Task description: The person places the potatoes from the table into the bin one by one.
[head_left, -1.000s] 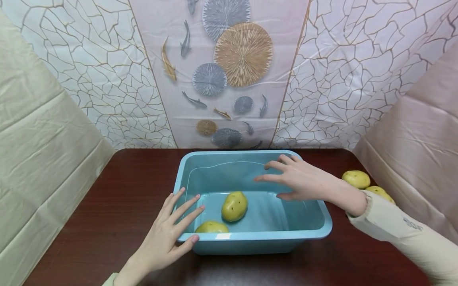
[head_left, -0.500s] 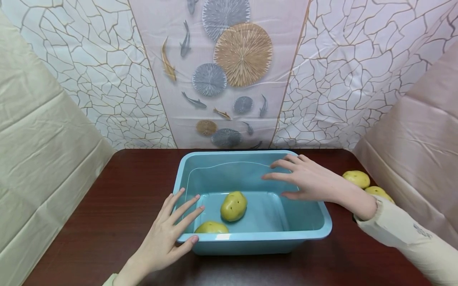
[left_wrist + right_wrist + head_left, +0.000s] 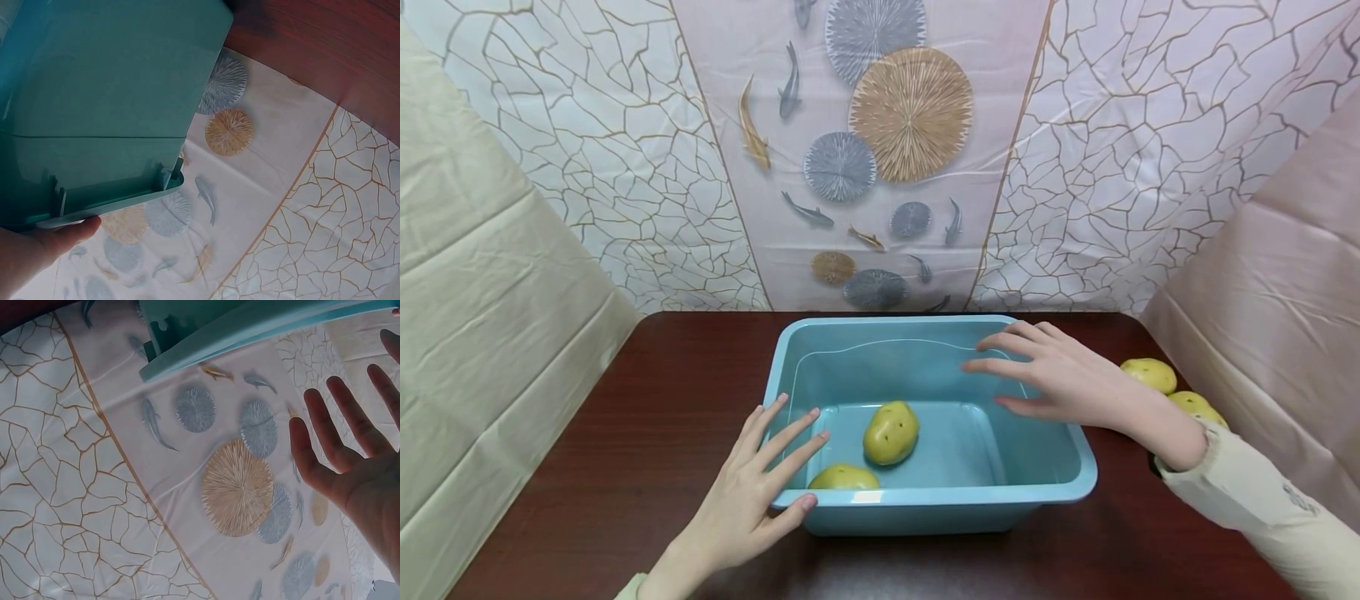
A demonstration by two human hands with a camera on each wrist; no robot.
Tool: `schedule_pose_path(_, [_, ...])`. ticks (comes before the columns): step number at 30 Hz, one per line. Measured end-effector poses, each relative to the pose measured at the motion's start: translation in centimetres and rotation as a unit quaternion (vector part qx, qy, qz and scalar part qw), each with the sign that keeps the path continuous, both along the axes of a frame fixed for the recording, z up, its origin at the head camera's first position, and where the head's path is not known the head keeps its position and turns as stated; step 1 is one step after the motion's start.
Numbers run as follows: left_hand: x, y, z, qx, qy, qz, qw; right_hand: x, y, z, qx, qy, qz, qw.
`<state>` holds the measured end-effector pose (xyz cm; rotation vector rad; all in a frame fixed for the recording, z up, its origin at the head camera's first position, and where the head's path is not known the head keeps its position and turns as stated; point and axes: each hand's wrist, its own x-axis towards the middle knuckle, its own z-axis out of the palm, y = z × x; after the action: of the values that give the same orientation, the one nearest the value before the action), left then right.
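2 potatoes lie in the blue tub, which sits on the dark tabletop at the lower middle of the head frame. The first potato shows whole on the tub's floor, left of its centre; the second potato is near the front left corner, partly hidden by the near rim. At the right of the frame, 2 loose potatoes rest outside the tub, the lower 1 partly covered by the forearm.

Of the 2 hands, the left hand has its fingers spread wide over the tub's front left corner, with nothing in its grasp; the left wrist view shows the thumb at the rim. The right hand hovers above the tub's right side, fingers apart and slightly bent, holding nothing. A small grey mark on the right sleeve is too small to read.
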<state>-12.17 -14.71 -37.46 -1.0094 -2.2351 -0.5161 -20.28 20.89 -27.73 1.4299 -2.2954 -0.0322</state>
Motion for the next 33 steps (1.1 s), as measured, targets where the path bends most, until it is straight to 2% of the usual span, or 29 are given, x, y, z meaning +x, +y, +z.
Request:
schedule_pose_path(22, [0.0,0.0,0.0,-0.002,-0.012,0.003,0.9999,0.2,1.4,-0.4,-0.074,0.002,0.011,0.997])
schedule_pose_path(33, [0.0,-0.1,-0.1,-0.001,-0.009,0.002,1.0,0.5,2.3,-0.7,-0.115,0.001,-0.016,0.993])
